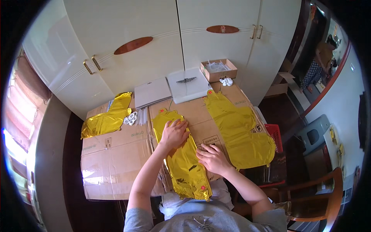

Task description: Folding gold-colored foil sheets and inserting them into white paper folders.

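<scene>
A flat gold foil balloon (181, 159) lies lengthwise in front of me on the cardboard, its lower end crumpled near my body. My left hand (174, 134) rests on its upper part, fingers stretched out over the foil. At the balloon's right edge is my right hand (213, 158), fingers extended and lying partly on the cardboard. Small red spots mark the balloon's top and bottom ends. To the right a wider gold foil sheet (245, 135) is spread out, apart from my right hand. Another folded gold foil piece (105, 123) sits at the far left.
Cardboard (116, 164) covers the work surface. White rings (130, 118), a grey flat box (152, 92), a white case (189, 86) and a carton of clear plastic pieces (218, 69) stand along the back, before cabinets. A wooden chair (317, 195) is at right; a person (320, 63) is beyond the doorway.
</scene>
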Demonstrator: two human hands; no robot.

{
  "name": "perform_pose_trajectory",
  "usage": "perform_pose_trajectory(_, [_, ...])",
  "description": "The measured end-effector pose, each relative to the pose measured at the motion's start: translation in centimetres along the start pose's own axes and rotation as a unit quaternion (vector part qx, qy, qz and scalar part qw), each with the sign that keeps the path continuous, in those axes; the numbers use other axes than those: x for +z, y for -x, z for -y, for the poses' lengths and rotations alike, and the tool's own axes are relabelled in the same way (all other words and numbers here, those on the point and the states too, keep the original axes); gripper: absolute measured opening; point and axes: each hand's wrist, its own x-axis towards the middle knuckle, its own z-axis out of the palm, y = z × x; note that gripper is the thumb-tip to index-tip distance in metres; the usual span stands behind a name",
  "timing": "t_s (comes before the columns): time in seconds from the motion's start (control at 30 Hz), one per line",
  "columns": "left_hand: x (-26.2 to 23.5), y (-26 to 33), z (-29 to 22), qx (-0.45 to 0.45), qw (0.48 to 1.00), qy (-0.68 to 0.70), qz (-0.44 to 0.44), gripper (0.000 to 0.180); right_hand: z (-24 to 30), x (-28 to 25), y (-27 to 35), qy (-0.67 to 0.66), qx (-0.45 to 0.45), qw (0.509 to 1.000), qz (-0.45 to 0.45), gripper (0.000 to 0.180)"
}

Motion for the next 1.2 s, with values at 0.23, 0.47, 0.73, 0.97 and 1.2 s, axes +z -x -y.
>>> perform_pose_trajectory(0.23, [-0.5, -0.1, 0.0, -0.009, 0.998, -0.015, 0.056, 0.092, -1.0, -0.2, -0.6, -0.033, 0.011, 0.998, 0.060, 0.028])
perform_pose_trajectory(0.47, [0.0, 0.0, 0.5, -0.002, 0.998, -0.021, 0.062, 0.094, -5.8, 0.1, -6.1, 0.029, -0.098, 0.990, 0.098, 0.026])
perform_pose_trajectory(0.73, [0.1, 0.0, 0.4, -0.014, 0.998, -0.009, 0.068, 0.095, -5.7, -1.0, -4.4, 0.077, -0.207, 0.969, 0.113, 0.027])
perform_pose_trajectory(0.97, [0.0, 0.1, 0.3, -0.018, 0.997, -0.007, 0.072, 0.095, -4.2, -1.9, -2.1, 0.092, -0.222, 0.968, 0.075, 0.027])
perform_pose_trajectory(1.2, [0.0, 0.1, 0.3, -0.020, 0.997, -0.016, 0.075, 0.097, -2.8, -2.9, -0.2, 0.084, -0.223, 0.968, 0.078, 0.025])
